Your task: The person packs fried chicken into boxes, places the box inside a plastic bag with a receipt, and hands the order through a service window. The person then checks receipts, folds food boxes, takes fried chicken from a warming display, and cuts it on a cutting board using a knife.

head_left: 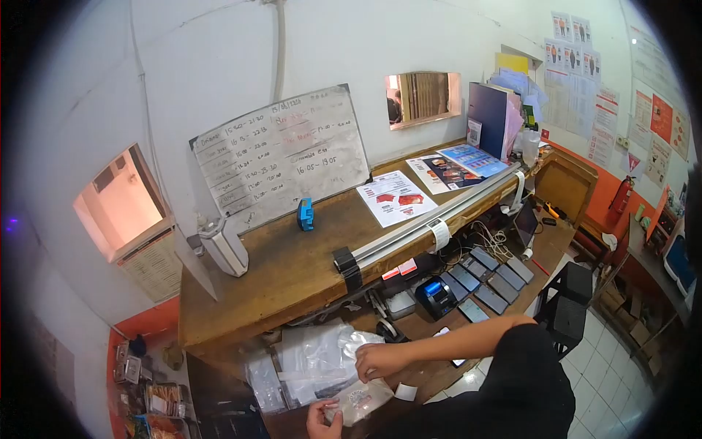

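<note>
At the near side of the table (430, 372), the left hand (324, 418) pinches the left end of a pale printed bag (360, 401); the right hand (382, 361) curls at its far edge (gripping or not, I can't tell).

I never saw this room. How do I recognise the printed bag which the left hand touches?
Find the counter below the whiteboard. Below the counter's front edge lie clear bags; the printed bag is at their near side, with the left hand at its edge. It is cream-coloured and bears a printed design, unlike the see-through plastic beside it.
</note>
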`<act>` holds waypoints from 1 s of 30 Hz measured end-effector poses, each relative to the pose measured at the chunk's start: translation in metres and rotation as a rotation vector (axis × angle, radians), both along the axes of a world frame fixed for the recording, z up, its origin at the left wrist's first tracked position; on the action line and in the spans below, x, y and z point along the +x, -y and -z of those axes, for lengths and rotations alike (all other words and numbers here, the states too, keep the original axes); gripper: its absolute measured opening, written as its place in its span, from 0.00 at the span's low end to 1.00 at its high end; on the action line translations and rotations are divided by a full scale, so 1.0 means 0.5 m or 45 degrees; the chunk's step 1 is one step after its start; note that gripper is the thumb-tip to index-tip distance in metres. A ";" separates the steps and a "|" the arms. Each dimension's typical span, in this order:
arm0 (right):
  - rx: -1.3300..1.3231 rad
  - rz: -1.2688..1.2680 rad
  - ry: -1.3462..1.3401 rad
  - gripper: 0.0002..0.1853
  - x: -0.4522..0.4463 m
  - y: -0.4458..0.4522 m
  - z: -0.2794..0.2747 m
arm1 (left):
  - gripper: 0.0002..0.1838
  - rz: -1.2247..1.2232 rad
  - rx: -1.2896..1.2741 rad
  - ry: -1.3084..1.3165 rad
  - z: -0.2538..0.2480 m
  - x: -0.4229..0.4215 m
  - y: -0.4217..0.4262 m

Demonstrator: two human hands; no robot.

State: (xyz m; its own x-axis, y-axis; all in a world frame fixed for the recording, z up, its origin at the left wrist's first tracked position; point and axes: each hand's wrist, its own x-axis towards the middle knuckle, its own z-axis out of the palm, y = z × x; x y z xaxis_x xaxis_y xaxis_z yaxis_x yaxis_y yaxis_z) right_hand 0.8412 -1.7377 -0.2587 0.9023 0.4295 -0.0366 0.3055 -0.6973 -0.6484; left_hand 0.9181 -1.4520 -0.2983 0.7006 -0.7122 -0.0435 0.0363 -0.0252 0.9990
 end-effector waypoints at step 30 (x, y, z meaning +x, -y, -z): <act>0.754 0.299 -0.034 0.12 0.024 -0.088 0.390 | 0.23 -0.514 0.290 0.279 0.433 -0.046 0.116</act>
State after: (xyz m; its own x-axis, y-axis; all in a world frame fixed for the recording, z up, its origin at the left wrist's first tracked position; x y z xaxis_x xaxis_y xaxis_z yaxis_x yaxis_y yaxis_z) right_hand 0.8534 -1.6936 -0.4535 0.9770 0.1748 0.1225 0.1664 -0.2643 -0.9500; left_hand 0.8952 -1.5097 -0.5147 0.9280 -0.3723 0.0131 -0.1219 -0.2702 0.9551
